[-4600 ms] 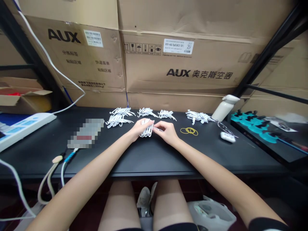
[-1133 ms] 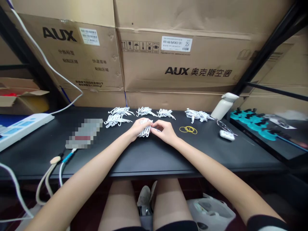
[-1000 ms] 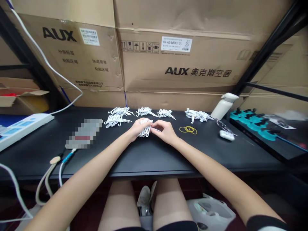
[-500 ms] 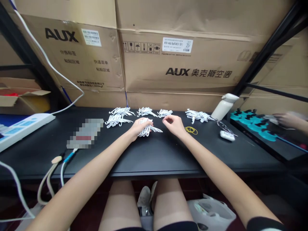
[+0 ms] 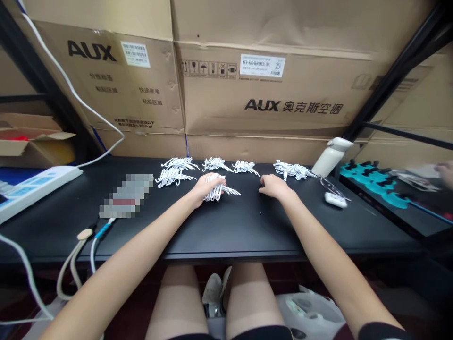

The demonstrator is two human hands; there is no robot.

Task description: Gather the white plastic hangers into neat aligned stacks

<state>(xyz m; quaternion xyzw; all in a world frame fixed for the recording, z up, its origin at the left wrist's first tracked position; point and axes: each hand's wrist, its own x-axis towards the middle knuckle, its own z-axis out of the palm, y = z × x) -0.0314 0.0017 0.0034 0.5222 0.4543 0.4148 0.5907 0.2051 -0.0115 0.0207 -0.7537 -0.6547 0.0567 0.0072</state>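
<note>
A bundle of thin white hook-ended wires [image 5: 213, 190] is in my left hand [image 5: 202, 188], its fingers wrapped around the middle. Loops hang below the fist and straight ends stick out to the right. My right hand [image 5: 275, 187] is low over the table to the right of it, fingers curled down; what they hold, if anything, is hidden. The yellow rubber bands are out of sight beneath or behind that hand. Similar white bundles lie at the back: a pair on the left [image 5: 173, 171], one in the middle [image 5: 215, 164], one beside it [image 5: 245, 166] and one farther right [image 5: 290, 170].
At the right stand a white bottle [image 5: 331, 158], glasses [image 5: 331, 185] and a small white case [image 5: 335, 200]. Teal holders [image 5: 375, 182] and another person's hand [image 5: 445, 174] are beyond. A blurred phone-like item [image 5: 129, 196] and a power strip [image 5: 42, 189] lie left. Cartons [image 5: 262, 127] wall the back.
My right hand has moved right, away from the left hand's bundle, and now covers the spot where the yellow rubber bands lay. My left hand keeps its hold, nearly still.
</note>
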